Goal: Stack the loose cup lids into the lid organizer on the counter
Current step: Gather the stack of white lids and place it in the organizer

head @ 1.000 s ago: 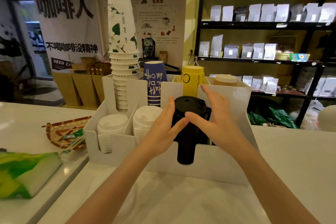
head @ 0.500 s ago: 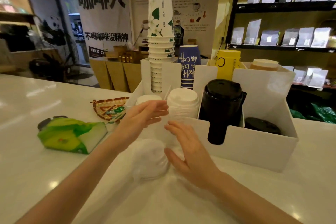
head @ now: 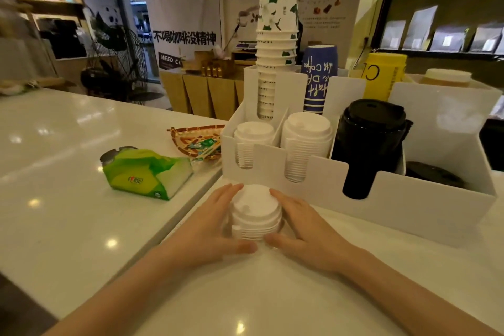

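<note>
A short stack of white cup lids (head: 255, 213) stands on the white counter just in front of the white lid organizer (head: 409, 204). My left hand (head: 210, 229) cups its left side and my right hand (head: 305, 226) cups its right side, fingers curled round the stack. In the organizer's front slots stand a low stack of white lids (head: 252, 142), a taller stack of white lids (head: 305, 144), a tall stack of black lids (head: 368, 144) and a few black lids (head: 433, 177) lying low at the right.
Behind the lid slots rise paper cup stacks: white-green (head: 275, 35), blue (head: 319, 76), yellow (head: 383, 79). A green tissue pack (head: 147, 172) and a woven tray (head: 199, 139) lie left of the organizer. Dark shelves with bags stand at the back right.
Both hands left the black lid stack in the organizer, came down to the counter, and now clasp the loose white lids, gathered into an upright stack. The camera turned left and down.
</note>
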The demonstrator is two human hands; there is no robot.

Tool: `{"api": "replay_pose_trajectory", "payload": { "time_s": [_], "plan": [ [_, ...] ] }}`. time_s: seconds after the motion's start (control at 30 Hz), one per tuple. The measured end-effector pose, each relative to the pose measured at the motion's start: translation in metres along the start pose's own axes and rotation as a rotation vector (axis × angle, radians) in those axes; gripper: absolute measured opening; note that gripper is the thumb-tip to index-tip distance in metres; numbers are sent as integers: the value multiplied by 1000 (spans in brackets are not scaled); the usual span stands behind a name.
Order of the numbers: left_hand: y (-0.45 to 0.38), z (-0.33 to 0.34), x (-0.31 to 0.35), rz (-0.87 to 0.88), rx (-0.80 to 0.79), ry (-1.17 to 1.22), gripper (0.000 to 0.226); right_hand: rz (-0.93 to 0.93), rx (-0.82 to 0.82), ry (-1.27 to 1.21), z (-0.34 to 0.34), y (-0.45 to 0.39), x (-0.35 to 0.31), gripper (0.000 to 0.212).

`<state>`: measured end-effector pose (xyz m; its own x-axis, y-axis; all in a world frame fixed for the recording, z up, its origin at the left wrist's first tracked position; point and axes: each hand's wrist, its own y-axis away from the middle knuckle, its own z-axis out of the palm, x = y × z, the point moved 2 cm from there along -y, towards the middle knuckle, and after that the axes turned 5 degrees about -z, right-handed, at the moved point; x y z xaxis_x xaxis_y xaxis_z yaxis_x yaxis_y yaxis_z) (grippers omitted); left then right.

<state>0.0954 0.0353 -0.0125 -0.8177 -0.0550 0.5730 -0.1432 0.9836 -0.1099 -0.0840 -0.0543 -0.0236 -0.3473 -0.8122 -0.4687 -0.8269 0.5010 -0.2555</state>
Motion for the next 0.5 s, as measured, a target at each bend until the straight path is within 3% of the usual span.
{"api": "replay_pose_trajectory", "payload": {
  "time_s": [0.27, 0.4, 0.5],
  "plan": [
    [-3, 5, 0, 47, 49, 11, 93, 27, 11, -64, 1, 1, 0, 85],
    [-6, 1, -1, -7, 85, 147, 88, 95, 17, -265, 1, -2, -3, 85],
    [-12, -9, 0, -66, 71, 243, 80, 139, 57, -404, -8, -6, -11, 72]
  ]
}}
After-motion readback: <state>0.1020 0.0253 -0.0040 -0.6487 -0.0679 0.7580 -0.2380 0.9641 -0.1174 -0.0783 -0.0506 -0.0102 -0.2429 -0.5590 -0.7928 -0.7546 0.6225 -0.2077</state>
